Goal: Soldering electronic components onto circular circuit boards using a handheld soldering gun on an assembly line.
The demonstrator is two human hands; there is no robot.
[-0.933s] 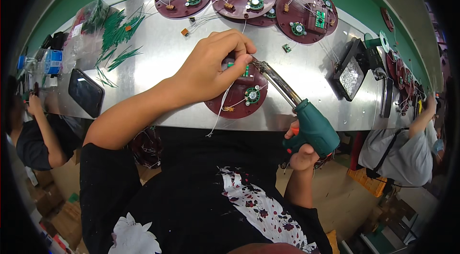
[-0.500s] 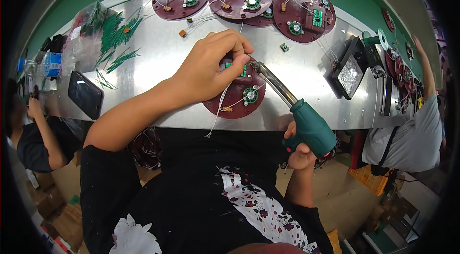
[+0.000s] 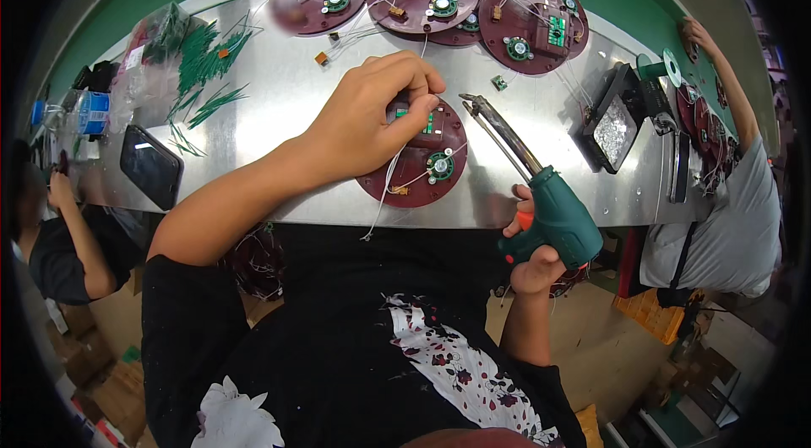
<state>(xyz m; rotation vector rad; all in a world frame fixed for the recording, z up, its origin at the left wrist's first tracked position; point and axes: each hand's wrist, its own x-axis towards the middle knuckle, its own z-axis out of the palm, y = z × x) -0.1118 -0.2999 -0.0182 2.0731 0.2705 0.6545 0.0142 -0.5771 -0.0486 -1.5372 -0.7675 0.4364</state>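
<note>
With its fingers curled in a pinch, my left hand (image 3: pixel 376 106) rests over a maroon round plate (image 3: pixel 414 188). What lies between the fingertips is hidden. On this plate sit a green circuit board, a small round speaker (image 3: pixel 440 166) and a tan connector (image 3: pixel 399 190), with white wires (image 3: pixel 388 186) trailing to the bench edge. My right hand (image 3: pixel 538 269) is closed round the handle of a green soldering gun (image 3: pixel 559 216). Its long metal tip points up and left, just right of the plate and apart from it.
More maroon plates (image 3: pixel 317 16) with speakers and wires line the bench's far side. Green wires (image 3: pixel 207 59), a phone (image 3: pixel 152 166) and a bottle (image 3: pixel 91 114) lie left. A square lamp (image 3: pixel 615 131) and a solder spool (image 3: pixel 667 68) stand right. Co-workers sit on both sides.
The soldering gun has drawn back to the right, its tip moving away from my left fingers. My left hand stays in place. The co-worker's arm at right has shifted.
</note>
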